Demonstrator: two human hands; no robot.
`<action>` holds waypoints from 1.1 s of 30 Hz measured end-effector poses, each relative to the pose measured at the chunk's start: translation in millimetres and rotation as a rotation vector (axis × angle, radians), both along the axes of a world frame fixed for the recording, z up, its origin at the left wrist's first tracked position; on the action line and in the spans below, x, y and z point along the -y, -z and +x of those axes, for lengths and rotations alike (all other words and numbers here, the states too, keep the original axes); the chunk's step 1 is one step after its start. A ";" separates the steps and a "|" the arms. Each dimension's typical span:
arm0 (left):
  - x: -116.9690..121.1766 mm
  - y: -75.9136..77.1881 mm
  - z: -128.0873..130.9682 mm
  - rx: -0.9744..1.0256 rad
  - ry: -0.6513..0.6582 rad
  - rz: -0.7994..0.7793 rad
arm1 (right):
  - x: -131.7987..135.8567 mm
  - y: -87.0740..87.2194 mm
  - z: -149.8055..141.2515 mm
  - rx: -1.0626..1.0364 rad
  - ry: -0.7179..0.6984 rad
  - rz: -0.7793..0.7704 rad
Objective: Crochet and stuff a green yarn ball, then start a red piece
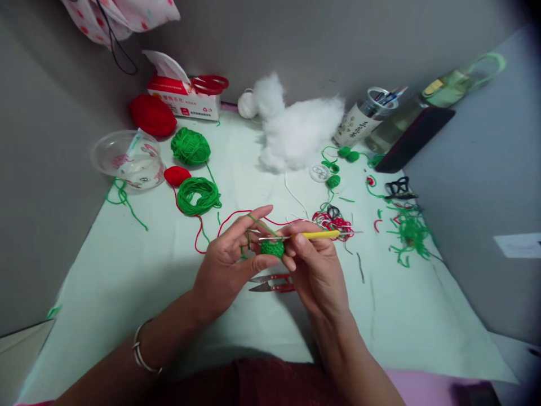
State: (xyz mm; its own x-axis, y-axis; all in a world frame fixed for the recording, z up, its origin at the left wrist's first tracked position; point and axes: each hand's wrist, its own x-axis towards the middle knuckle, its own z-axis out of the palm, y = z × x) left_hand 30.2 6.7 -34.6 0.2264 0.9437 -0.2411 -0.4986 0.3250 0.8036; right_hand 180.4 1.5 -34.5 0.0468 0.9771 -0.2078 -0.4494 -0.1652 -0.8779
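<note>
Between my hands is a small green crochet piece (273, 248). My left hand (232, 256) pinches it from the left, and green yarn runs up over the raised index finger. A crochet hook (321, 234) with a yellow handle is gripped in my right hand (316, 259). Its metal tip points left and lies at the top edge of the crochet piece, where the yarn meets it. Thread snips (273, 283) with red handles rest on the table below my hands, partly covered by the right one.
Green yarn (191, 146), a green coil (198, 196) and red yarn (153, 115) lie at left near a plastic tub (150, 172). White stuffing (291, 129) sits at the back. Yarn scraps (412, 231) are at right, below a phone (416, 138) leaning against a bottle (389, 127).
</note>
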 end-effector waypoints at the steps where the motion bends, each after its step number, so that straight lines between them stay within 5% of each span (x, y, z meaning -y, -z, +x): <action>1: 1.9 -1.7 0.3 0.017 -0.028 -0.008 | 1.1 -0.7 -0.3 0.004 0.000 0.006; 14: 13.0 -3.0 -5.5 -0.300 -0.018 0.369 | 9.6 -11.2 -10.6 -0.109 0.050 -0.007; 17: 16.3 -0.6 -5.3 -0.284 0.001 0.331 | 10.0 -9.2 -11.5 -0.064 0.036 0.001; 22: 13.1 1.4 -6.5 -0.087 0.000 0.149 | 8.4 -4.1 -5.4 0.052 -0.058 0.163; 33: 6.8 14.6 -14.3 -0.155 0.048 0.319 | 9.7 -3.7 3.6 0.427 -0.034 0.553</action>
